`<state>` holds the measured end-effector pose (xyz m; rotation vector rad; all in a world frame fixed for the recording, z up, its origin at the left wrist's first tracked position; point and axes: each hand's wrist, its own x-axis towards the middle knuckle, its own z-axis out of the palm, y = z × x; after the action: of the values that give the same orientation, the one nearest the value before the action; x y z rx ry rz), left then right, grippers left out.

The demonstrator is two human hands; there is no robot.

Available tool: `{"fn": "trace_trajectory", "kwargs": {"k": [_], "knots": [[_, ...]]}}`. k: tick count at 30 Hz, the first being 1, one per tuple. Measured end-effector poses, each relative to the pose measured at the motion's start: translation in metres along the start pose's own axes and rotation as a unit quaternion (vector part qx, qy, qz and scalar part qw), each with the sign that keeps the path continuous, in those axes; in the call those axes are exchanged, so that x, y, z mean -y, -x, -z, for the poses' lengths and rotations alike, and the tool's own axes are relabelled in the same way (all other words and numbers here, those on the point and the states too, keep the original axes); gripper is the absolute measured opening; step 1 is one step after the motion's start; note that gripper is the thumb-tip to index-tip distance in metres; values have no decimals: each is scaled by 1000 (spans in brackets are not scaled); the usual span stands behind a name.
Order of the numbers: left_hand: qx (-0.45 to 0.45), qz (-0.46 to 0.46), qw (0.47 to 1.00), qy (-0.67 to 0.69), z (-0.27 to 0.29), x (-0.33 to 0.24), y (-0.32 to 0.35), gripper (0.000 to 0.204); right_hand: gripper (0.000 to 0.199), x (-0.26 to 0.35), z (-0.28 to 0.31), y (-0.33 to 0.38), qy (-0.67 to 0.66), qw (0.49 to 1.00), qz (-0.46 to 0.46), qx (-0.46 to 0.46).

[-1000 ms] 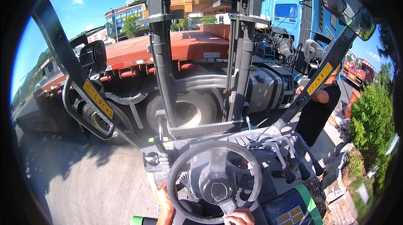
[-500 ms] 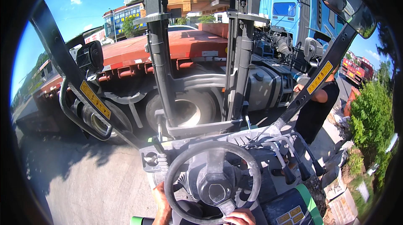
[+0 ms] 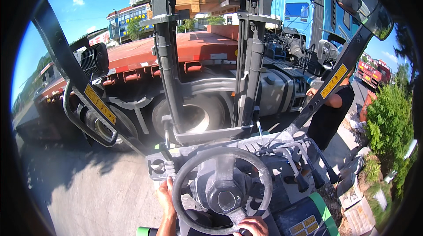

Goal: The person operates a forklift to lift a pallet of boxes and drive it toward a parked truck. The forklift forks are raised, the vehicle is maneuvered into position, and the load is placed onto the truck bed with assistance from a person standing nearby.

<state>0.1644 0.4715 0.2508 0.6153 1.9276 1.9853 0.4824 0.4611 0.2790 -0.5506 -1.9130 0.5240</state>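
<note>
Steering wheel [image 3: 227,200] under right hand [image 3: 254,226]; dashboard tray [image 3: 154,175] nearby, contents unclear

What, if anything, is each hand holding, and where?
Right hand: the round black steering wheel, at its lower-right rim. Left hand: cannot tell whether it holds anything.

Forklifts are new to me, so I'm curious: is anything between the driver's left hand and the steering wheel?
Nothing visible is. The left hand is close beside the left rim of the steering wheel, with no object showing between them; the right hand is at the wheel's lower edge.
</note>
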Motion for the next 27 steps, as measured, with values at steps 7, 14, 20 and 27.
{"fn": "trace_trajectory", "kwargs": {"k": [7,14,20,27], "knots": [[-22,-22,998,-55,-3,8,-3,36,27,-2,8,-6,-9,999,-2,41],[-28,-12,999,-20,-9,6,-1,40,35,-1,35,-18,-39,996,-38,66],[-12,-14,1000,16,-9,-3,6,42,21,-55,86,-34,101,989,26,-105],[-19,-37,999,10,-10,6,2,44,21,-126,178,-38,314,924,-10,-219]]}}
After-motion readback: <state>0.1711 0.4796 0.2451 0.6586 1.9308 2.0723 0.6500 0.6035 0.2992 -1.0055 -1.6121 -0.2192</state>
